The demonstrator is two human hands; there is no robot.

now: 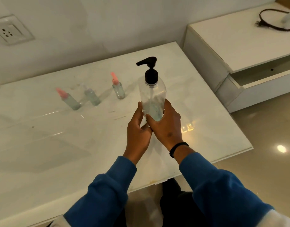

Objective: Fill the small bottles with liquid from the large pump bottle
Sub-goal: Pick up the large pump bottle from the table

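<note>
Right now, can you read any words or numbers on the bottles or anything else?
None can be read.
Large pump bottle: clear, no label showing.
Three small bottles: no print visible.
Wall socket: no lettering to make out.
Bright marks on the table: a light reflection, not words.

pump bottle: clear plastic | tabletop: glossy marble-look | sleeves: cloth
</note>
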